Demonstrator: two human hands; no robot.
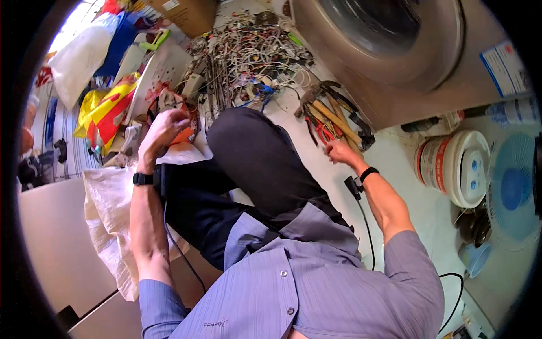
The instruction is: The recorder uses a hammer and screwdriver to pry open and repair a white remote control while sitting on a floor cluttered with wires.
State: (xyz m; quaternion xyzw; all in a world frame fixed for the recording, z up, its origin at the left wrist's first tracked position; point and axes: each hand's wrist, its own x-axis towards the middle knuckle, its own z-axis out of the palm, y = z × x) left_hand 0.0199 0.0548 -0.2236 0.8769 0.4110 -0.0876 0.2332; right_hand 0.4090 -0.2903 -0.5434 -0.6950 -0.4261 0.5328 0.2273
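Observation:
My left hand [165, 131] is raised beside an orange printed bag [187, 125]; its fingers are loosely bent and apart, with nothing visible in them. On the right, my right hand [341, 152] is low beside a heap of hand tools, its fingers drawn together at the near ends of the handles. What they hold, if anything, is hidden. The heap includes red-handled pliers [324, 133], a hammer [309, 99] and wooden handles [337, 120]. Beyond my bent knee lies a wide tangle of wires and small parts [254, 53], with a blue wire bundle [262, 89] at its near edge.
A front-loading washing machine [389, 104] stands at the far right. Along the right are a white bucket [446, 164] and a blue fan [512, 186]. At left lie a yellow-and-red bag [110, 110], a white sack [107, 226] and a white plastic bag [84, 59]. A cardboard box [189, 16] stands behind.

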